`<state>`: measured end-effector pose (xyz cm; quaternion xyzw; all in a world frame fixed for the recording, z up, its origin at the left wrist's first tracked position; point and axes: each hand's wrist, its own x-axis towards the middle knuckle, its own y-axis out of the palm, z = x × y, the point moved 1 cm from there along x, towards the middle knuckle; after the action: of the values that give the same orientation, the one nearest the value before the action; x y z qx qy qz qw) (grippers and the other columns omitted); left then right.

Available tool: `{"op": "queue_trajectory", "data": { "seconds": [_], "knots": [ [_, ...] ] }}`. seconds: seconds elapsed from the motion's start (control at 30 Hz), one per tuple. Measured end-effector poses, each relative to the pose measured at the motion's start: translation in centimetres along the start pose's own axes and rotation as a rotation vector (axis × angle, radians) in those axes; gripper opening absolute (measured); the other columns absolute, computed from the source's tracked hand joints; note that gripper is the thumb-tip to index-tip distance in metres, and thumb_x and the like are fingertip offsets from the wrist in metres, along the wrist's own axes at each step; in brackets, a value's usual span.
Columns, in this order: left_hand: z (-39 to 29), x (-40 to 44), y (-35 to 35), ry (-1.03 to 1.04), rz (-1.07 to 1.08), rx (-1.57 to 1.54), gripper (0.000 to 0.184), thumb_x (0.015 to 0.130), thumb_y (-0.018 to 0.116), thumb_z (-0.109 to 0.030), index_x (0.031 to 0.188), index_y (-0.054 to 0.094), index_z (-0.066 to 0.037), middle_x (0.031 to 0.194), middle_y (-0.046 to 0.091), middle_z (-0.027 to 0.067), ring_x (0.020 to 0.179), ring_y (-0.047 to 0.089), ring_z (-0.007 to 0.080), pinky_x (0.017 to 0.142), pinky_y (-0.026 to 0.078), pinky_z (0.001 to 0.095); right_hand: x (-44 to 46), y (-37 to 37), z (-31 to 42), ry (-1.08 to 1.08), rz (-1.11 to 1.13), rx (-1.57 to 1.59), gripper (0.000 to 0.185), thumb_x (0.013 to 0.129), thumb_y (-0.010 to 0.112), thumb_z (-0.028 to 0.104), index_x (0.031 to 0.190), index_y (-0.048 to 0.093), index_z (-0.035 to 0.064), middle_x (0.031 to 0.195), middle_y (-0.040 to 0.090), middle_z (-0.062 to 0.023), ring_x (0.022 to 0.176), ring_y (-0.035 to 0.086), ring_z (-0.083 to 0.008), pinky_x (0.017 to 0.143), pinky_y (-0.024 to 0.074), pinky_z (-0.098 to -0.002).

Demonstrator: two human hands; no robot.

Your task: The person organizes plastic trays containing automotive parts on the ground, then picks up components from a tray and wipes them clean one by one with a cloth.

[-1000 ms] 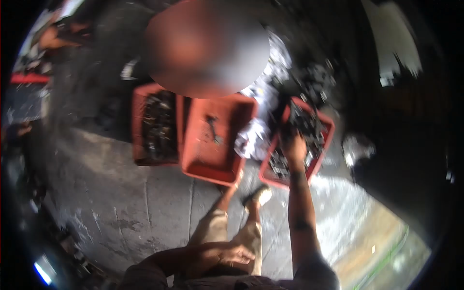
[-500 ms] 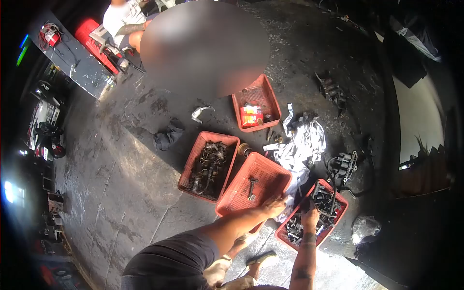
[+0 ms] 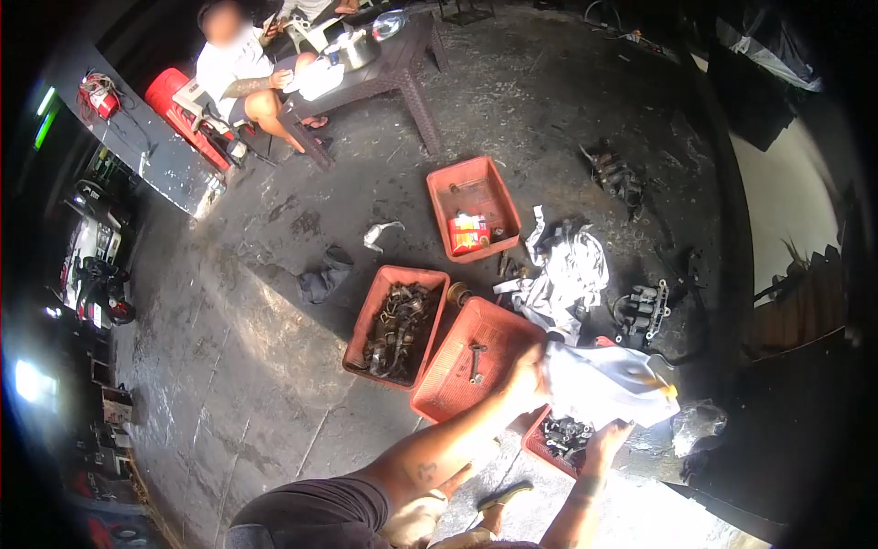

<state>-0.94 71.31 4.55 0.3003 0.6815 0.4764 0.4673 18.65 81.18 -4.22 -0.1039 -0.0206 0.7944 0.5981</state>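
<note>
A white cloth (image 3: pixel 608 386) with a yellowish patch is stretched between my hands above the right-hand red basket. My left hand (image 3: pixel 528 377) grips its left edge, over the rim of the middle basket. My right hand (image 3: pixel 606 445) is closed on the cloth's lower edge, its fingertips partly hidden. Under the cloth, the small red basket (image 3: pixel 529 450) shows only its near part, with dark metal parts (image 3: pixel 567 437) inside. A connecting rod (image 3: pixel 476 363) lies in the middle red basket (image 3: pixel 437 389), left of my left hand.
Another red basket (image 3: pixel 352 352) holds several greasy metal parts. Farther off, a red basket (image 3: pixel 501 190) contains a red packet (image 3: pixel 469 234). White rags (image 3: pixel 572 270) and an engine part (image 3: pixel 645 311) lie on the floor. A person (image 3: pixel 240 69) sits by a dark table (image 3: pixel 416 101).
My right hand has come up out of the parts basket and now grips the cloth. The cloth is raised and spread over that basket, with my left hand holding it higher.
</note>
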Motion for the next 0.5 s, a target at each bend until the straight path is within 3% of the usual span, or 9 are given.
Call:
{"op": "queue_trajectory", "data": {
  "seconds": [0.03,0.07,0.1,0.13,0.17,0.2,0.23,0.27,0.5],
  "knots": [
    [-2.0,-0.3,2.8,0.044,0.336,0.914,0.025,0.090,0.045,-0.020,0.104,0.053,-0.001,0.089,0.062,0.0097,0.073,0.062,0.0170,0.061,0.052,0.0287,-0.1,-1.1,0.7,0.051,0.077,-0.432,0.030,0.083,0.041,0.008,0.110,0.046,-0.0065,0.101,0.052,-0.0212,0.098,0.049,-0.0303,0.087,0.0376,-0.0415],
    [-2.6,-0.5,4.2,0.096,0.671,1.828,0.026,0.089,0.046,-0.020,0.105,0.053,-0.001,0.090,0.062,0.0092,0.075,0.061,0.0172,0.063,0.051,0.0280,-0.2,-0.6,0.3,-0.139,0.103,-0.124,0.030,0.090,0.049,0.031,0.090,0.055,0.0019,0.068,0.052,-0.0043,0.060,0.051,-0.0121,0.053,0.0413,-0.0263],
    [-0.9,-0.6,3.6,0.103,0.679,1.829,0.026,0.089,0.046,-0.020,0.105,0.053,-0.001,0.090,0.062,0.0092,0.075,0.061,0.0172,0.063,0.051,0.0280,-1.2,-0.1,3.2,0.074,0.132,0.043,0.027,0.091,0.049,0.030,0.088,0.056,0.0037,0.064,0.051,-0.0017,0.057,0.048,-0.0083,0.050,0.0384,-0.0229],
    [2.5,-0.7,1.6,0.155,0.455,1.560,0.028,0.088,0.050,-0.021,0.107,0.053,-0.001,0.093,0.061,0.0082,0.078,0.060,0.0155,0.064,0.051,0.0267,-2.2,0.3,6.0,0.288,0.159,0.211,0.025,0.091,0.049,0.029,0.085,0.056,0.0056,0.061,0.050,0.0009,0.054,0.046,-0.0046,0.048,0.0354,-0.0195],
    [5.8,-0.7,-0.6,0.195,0.242,1.284,0.030,0.086,0.053,-0.021,0.109,0.052,-0.001,0.095,0.060,0.0072,0.081,0.058,0.0137,0.065,0.050,0.0253,-2.5,0.0,5.8,-0.075,0.165,-0.174,0.024,0.091,0.048,0.025,0.085,0.056,0.0030,0.065,0.052,-0.0012,0.059,0.048,-0.0077,0.053,0.0386,-0.0222],
    [7.3,-0.6,-1.9,0.226,0.035,1.003,0.033,0.085,0.056,-0.021,0.111,0.052,-0.002,0.098,0.059,0.0063,0.084,0.057,0.0119,0.066,0.050,0.0240,-2.9,-0.1,3.7,0.074,0.259,-0.098,0.047,0.087,0.050,0.025,0.120,0.042,-0.0074,0.101,0.054,-0.0223,0.098,0.051,-0.0305,0.085,0.0390,-0.0394],
    [8.4,-0.8,-2.4,0.177,-0.016,0.950,0.033,0.085,0.056,-0.021,0.111,0.052,-0.002,0.097,0.059,0.0063,0.084,0.057,0.0120,0.066,0.050,0.0240,-3.8,-0.3,3.3,0.035,0.262,-0.101,0.050,0.083,0.054,0.026,0.118,0.043,-0.0078,0.100,0.054,-0.0234,0.098,0.051,-0.0322,0.085,0.0397,-0.0396],
    [9.4,-1.1,-2.4,0.122,-0.027,0.957,0.033,0.085,0.055,-0.021,0.111,0.051,-0.002,0.097,0.059,0.0064,0.083,0.057,0.0121,0.066,0.050,0.0240,-4.8,-0.2,3.3,-0.001,0.261,-0.105,0.054,0.079,0.059,0.027,0.117,0.043,-0.0083,0.098,0.054,-0.0245,0.097,0.052,-0.0339,0.084,0.0404,-0.0398],
    [10.1,-2.8,-0.8,-0.045,0.020,1.018,0.032,0.085,0.053,-0.020,0.112,0.051,-0.002,0.096,0.059,0.0070,0.080,0.058,0.0125,0.065,0.050,0.0241,-8.7,-2.2,3.4,-0.162,0.260,-0.331,0.045,0.075,0.059,0.020,0.108,0.047,-0.0072,0.095,0.055,-0.0225,0.090,0.054,-0.0321,0.078,0.0426,-0.0388]
  ]
}}
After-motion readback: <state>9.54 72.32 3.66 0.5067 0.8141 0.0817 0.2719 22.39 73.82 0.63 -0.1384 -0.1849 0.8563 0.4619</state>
